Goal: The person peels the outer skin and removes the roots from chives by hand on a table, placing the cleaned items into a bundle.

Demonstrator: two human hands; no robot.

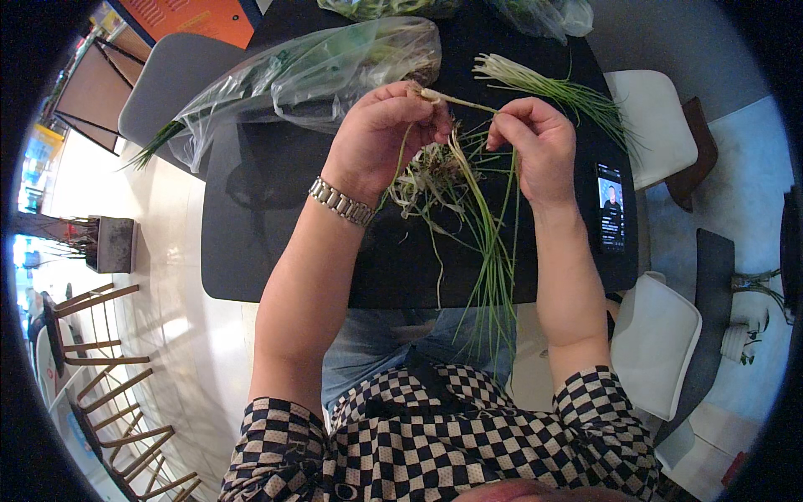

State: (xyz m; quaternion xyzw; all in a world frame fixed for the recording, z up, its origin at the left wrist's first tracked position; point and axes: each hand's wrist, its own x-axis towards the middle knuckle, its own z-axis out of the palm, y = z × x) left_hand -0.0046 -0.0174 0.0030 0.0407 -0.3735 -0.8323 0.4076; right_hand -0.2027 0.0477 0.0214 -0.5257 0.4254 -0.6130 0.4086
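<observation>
Between both hands a thin spring onion is stretched above the table. My left hand pinches it at the pale bulb and root end. My right hand pinches the stalk farther along, and a green leaf hangs below those fingers. A yellowish strand droops beneath my left hand. Under the hands lies a tangled heap of roots and dry skins. Several long spring onions run from beside the heap over the table's near edge towards my lap; whether my left fingers touch their tops, I cannot tell.
A bundle of spring onions with white ends lies at the back right of the black table. A clear plastic bag of spring onions occupies the back left. More bags stand behind. A lit phone rests near the right edge.
</observation>
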